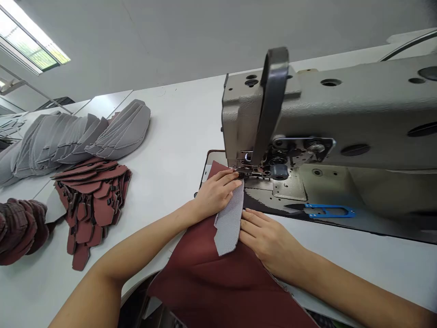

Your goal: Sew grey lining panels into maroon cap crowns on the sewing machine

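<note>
A dark red fabric panel [211, 273] lies under both hands and runs off the table's front edge. On it sits a small grey mesh piece [228, 223], its top end at the presser foot [247, 172] of the sewing machine [341, 114]. My left hand [215, 193] lies flat on the red fabric, fingers stretched toward the presser foot and touching the grey piece's left edge. Pressing down just right of the grey piece is my right hand [264, 234], its fingers flat and together.
Blue thread snips [324, 210] lie on the machine bed to the right. A stack of dark red cut pieces [92, 200] and a fanned row of grey pieces [78, 136] lie on the white table [170, 136] at left. A plaid sleeve [18, 230] shows at the far left.
</note>
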Motion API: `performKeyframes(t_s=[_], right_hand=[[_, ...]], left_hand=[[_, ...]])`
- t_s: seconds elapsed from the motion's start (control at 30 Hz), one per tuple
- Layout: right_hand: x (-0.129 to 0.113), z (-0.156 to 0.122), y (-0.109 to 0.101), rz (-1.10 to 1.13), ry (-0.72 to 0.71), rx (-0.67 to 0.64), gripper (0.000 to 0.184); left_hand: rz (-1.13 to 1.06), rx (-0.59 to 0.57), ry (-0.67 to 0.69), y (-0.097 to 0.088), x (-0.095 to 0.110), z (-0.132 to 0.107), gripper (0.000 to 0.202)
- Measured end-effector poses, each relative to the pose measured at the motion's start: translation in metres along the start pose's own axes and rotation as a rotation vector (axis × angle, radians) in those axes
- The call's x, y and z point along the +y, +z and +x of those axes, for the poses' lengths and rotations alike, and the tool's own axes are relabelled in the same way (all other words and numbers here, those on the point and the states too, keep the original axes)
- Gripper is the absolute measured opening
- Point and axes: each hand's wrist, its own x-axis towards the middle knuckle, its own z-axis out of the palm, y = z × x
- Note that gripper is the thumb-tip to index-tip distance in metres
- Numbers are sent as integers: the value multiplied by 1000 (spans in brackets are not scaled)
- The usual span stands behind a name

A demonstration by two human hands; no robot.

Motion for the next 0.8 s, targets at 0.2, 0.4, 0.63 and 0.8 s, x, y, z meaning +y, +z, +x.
performKeyframes(t_s=[0.2,0.4,0.63,0.8], right_hand=[[8,-41,-53,-84,202,181,32],[23,-162,-106,-502,1120,564,46],[48,-164,-107,-446,1335,485,74],[48,-154,-112,-510,1348,436,59]], left_hand=[[204,-65,59,-27,14,5,34],[-70,-241,236,-44,94,71,21],[-98,-93,240,1,194,189,19],[19,27,333,15,190,202,15]])
